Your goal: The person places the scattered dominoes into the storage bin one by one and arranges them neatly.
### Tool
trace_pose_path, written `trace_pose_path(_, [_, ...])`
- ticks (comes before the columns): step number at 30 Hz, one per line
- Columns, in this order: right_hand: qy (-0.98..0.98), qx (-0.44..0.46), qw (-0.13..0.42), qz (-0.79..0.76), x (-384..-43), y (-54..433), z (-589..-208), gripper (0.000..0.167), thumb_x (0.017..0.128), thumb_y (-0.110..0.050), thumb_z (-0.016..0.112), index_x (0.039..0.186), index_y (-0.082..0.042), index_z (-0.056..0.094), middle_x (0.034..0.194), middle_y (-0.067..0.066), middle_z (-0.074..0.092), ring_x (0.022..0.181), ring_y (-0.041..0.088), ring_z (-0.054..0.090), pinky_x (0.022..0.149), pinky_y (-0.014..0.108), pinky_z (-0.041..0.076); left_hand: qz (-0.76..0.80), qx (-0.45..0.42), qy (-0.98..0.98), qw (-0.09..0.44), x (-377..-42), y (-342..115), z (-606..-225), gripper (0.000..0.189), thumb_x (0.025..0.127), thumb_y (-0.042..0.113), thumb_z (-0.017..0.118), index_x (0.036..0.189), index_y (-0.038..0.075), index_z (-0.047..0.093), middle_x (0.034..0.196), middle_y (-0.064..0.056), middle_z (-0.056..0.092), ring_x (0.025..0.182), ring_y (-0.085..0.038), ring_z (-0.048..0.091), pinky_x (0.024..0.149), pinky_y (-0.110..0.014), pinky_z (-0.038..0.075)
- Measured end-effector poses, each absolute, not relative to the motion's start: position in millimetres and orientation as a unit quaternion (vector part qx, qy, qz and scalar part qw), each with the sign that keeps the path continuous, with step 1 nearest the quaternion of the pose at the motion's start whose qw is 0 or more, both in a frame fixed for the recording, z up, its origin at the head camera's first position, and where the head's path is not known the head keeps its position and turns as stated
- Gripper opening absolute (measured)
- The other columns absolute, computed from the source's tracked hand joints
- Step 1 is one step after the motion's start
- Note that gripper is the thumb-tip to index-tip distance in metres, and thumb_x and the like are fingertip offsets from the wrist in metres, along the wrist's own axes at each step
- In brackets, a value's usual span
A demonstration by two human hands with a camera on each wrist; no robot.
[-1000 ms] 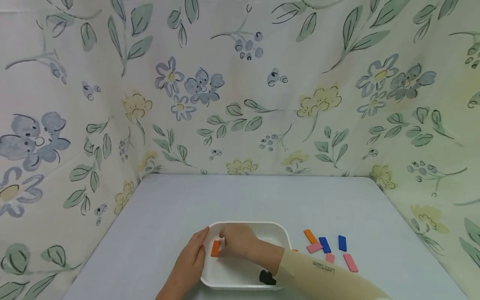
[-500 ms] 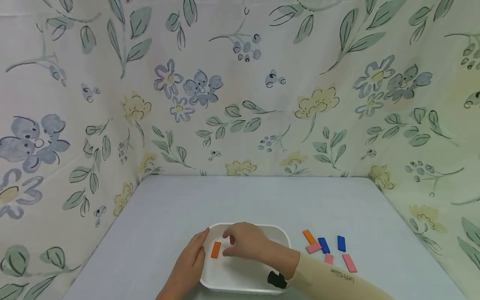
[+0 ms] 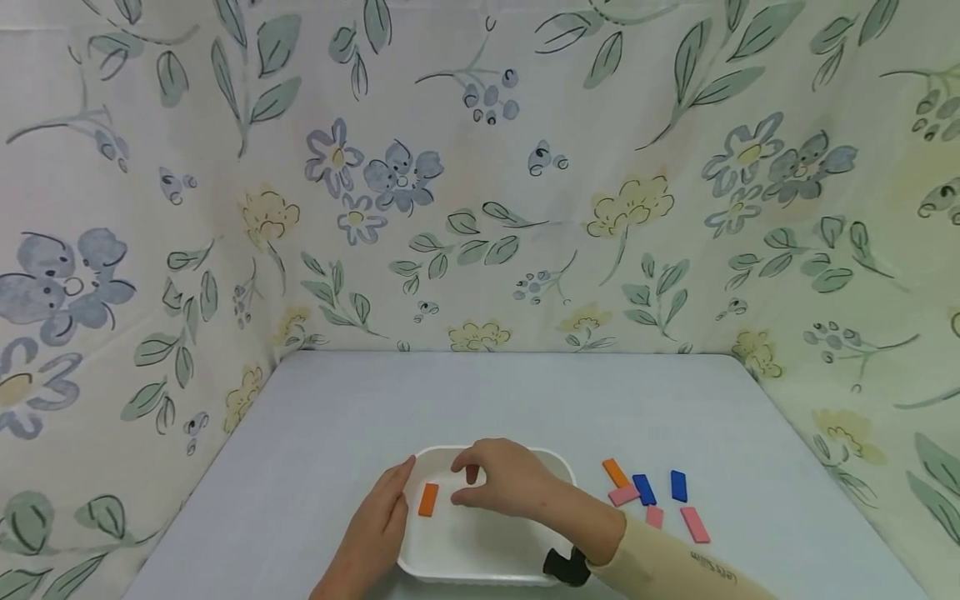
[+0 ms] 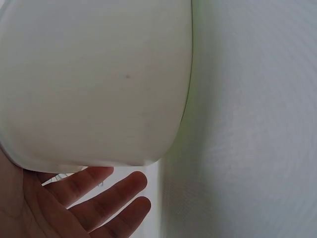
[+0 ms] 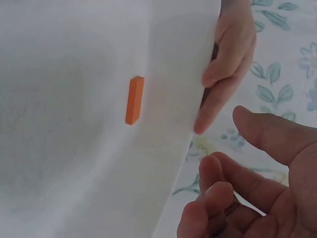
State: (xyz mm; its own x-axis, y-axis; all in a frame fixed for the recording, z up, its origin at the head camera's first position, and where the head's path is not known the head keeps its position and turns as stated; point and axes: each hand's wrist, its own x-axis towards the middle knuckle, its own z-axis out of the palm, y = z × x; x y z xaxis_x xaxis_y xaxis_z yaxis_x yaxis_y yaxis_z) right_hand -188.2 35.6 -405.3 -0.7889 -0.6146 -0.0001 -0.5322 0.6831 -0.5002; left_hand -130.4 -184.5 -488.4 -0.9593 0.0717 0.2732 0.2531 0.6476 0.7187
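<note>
A small orange block (image 3: 428,500) lies flat inside the white plastic tub (image 3: 480,581), near its left wall. My right hand (image 3: 510,479) hovers over the tub to the right of that block. Its thumb and fingers are apart, with nothing between them; the right wrist view shows the same gap. Against the tub's left side rests my left hand (image 3: 375,521), its fingers fairly straight along the outer wall. In the left wrist view, several fingertips (image 4: 133,182) of that hand extend past the tub's edge, and the palm sits close to the rim.
Right of the tub, several flat blocks lie on the white table (image 3: 360,400): an orange one (image 3: 616,472), blue ones (image 3: 678,486) and pink ones (image 3: 695,525). Some touch or overlap. A floral cloth (image 3: 480,250) hangs behind the table and along its sides.
My right hand has drawn back rightward from the orange block, and its thumb and fingers have spread apart. The block stays in the tub. My left hand remains at the tub's side.
</note>
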Motion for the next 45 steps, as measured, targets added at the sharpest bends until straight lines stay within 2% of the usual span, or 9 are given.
trace_pose_path(4, [0.907, -0.314, 0.081, -0.268, -186.7, 42.9, -404.4, 0.036, 0.084, -0.038, 0.081, 0.112, -0.017, 0.075, 0.081, -0.017, 0.058, 0.074, 0.004, 0.052, 0.067, 0.021, 0.048, -0.412, -0.092, -0.899, 0.115, -130.2, -184.4, -490.0, 0.048, 0.100, -0.004, 0.047, 0.148, 0.000, 0.047, 0.143, -0.009, 0.053, 0.133, -0.029, 0.049, 0.108, -0.051, 0.040])
trace_pose_path(11, [0.895, -0.304, 0.080, -0.318, -181.1, 58.8, -399.2, 0.033, 0.084, -0.036, 0.081, 0.111, -0.018, 0.075, 0.084, -0.016, 0.059, 0.064, 0.006, 0.051, 0.058, 0.022, 0.048, -0.411, -0.085, -0.901, 0.107, -130.0, -184.5, -491.8, 0.048, 0.101, -0.003, 0.046, 0.149, 0.002, 0.046, 0.144, -0.008, 0.053, 0.134, -0.028, 0.048, 0.109, -0.050, 0.039])
trace_pose_path(27, [0.885, -0.275, 0.094, -0.365, -172.4, 81.3, -402.6, 0.029, 0.086, -0.034, 0.080, 0.111, -0.018, 0.074, 0.085, -0.015, 0.060, 0.068, 0.009, 0.053, 0.057, 0.024, 0.050, -0.416, -0.076, -0.901, 0.099, -130.3, -184.3, -489.6, 0.049, 0.102, -0.002, 0.045, 0.151, 0.002, 0.044, 0.145, -0.007, 0.051, 0.136, -0.028, 0.046, 0.109, -0.050, 0.039])
trace_pose_path(45, [0.889, -0.229, 0.073, -0.390, -163.7, 108.8, -412.3, 0.026, 0.087, -0.036, 0.079, 0.108, -0.023, 0.073, 0.086, -0.014, 0.060, 0.072, 0.012, 0.053, 0.055, 0.025, 0.048, -0.418, -0.074, -0.900, 0.094, -131.1, -183.5, -488.9, 0.048, 0.103, -0.001, 0.044, 0.151, 0.003, 0.044, 0.144, -0.008, 0.052, 0.136, -0.029, 0.046, 0.109, -0.050, 0.039])
